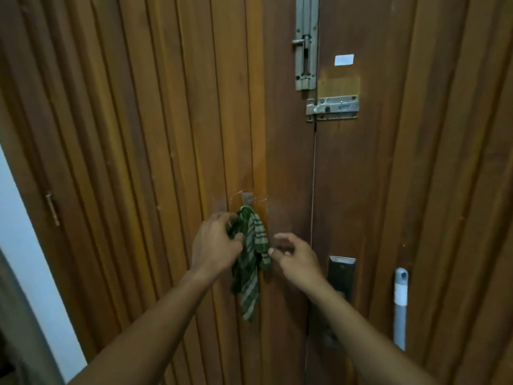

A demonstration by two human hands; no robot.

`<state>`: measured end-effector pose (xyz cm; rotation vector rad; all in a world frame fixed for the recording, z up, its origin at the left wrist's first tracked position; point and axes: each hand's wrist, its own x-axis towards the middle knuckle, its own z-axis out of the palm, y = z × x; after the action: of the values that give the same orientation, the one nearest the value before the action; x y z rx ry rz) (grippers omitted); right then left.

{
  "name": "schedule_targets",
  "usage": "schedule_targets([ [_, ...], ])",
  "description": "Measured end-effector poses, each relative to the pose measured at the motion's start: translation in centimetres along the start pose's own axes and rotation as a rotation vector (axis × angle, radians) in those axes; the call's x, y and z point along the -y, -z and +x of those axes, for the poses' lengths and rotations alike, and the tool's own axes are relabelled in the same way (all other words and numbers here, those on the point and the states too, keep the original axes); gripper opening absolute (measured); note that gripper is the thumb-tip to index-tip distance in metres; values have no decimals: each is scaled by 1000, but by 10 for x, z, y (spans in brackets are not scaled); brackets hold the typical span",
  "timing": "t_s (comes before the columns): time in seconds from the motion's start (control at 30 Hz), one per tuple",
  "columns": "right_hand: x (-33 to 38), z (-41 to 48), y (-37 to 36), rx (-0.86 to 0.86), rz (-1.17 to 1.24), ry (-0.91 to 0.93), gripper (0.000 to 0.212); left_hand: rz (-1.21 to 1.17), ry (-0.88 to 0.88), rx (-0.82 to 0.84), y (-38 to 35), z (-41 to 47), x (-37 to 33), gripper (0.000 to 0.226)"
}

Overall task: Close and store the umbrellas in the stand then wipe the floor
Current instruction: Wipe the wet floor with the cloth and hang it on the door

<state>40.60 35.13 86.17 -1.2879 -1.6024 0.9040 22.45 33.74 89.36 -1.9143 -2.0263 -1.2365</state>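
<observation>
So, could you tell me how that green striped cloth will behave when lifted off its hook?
Probably floppy: the green striped cloth drapes in loose folds below the hook. Likely light, as that small hook holds it. It bunches in the left hand.

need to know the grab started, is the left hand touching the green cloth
Touching. In the head view the left hand curls its fingers and thumb round the upper folds of the green cloth hanging on the door.

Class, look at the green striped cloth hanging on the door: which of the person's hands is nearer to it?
Left. The left hand grips the cloth near its top, from the left side. The right hand hovers just beside its right edge, apparently not holding it.
</observation>
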Motion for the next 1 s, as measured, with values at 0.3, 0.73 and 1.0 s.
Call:
schedule_targets([
  [0.3, 23, 39, -58, -165, -8, -67, 28, -97, -46, 97, -28, 42, 43, 45],
  [0.73, 73, 7, -33, -687, 80, 114, 11, -597, -495, 182, 5, 84, 15, 13],
  [1.0, 57, -143, 50, -591, -249, -174, 29, -775, -831, 756, -26, 9, -67, 26],
])
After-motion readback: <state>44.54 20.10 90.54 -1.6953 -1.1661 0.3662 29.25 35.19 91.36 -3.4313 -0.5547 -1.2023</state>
